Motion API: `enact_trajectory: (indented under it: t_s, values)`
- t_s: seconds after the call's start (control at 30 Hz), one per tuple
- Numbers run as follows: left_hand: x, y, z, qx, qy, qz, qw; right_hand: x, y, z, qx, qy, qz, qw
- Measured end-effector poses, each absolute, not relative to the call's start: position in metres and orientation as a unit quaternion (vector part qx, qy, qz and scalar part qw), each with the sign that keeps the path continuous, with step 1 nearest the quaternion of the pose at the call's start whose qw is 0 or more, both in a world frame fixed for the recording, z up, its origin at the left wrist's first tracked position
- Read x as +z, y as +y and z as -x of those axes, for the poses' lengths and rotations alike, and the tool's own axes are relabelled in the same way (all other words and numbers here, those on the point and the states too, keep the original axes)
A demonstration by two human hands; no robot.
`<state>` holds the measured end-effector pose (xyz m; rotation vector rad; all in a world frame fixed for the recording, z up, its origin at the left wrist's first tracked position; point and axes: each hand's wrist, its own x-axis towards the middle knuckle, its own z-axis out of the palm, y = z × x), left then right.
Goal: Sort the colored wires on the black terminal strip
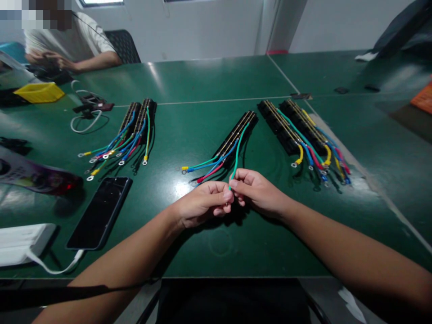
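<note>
Near the middle of the green table, a black terminal strip (pixel 232 137) lies slanted, with blue, green and red wires coming off it. One long green wire (pixel 238 150) runs from its far end down to my hands. My left hand (pixel 209 202) pinches the near end of this wire; the tip is mostly hidden by the fingers. Right beside it, my right hand (pixel 251 189) grips the same wire slightly higher up. The blue wire (pixel 202 167) and the red wire (pixel 211 174) end in ring lugs left of the strip, above my left hand.
More wired strips lie at left (pixel 145 119) and right (pixel 283 130). A phone (pixel 99 213), white power bank (pixel 25 240), bottle (pixel 37 173) and yellow tray (pixel 40 92) are on the left. A person (pixel 77 45) sits across the table at the far left.
</note>
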<state>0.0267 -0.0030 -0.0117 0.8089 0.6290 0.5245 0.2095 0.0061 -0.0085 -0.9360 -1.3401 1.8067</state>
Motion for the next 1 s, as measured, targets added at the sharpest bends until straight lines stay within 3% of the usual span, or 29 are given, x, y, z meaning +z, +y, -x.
enact_trajectory:
  t_s: [0.4,1.0]
  values:
    - [-0.012,-0.004,-0.028,0.254,0.291,-0.382,0.839,-0.01,0.007,-0.209,0.682,-0.534,0.37,0.335]
    - [-0.007,-0.022,-0.036,0.311,0.356,-0.455,0.755,-0.006,0.004,-0.211,0.695,-0.527,0.358,0.332]
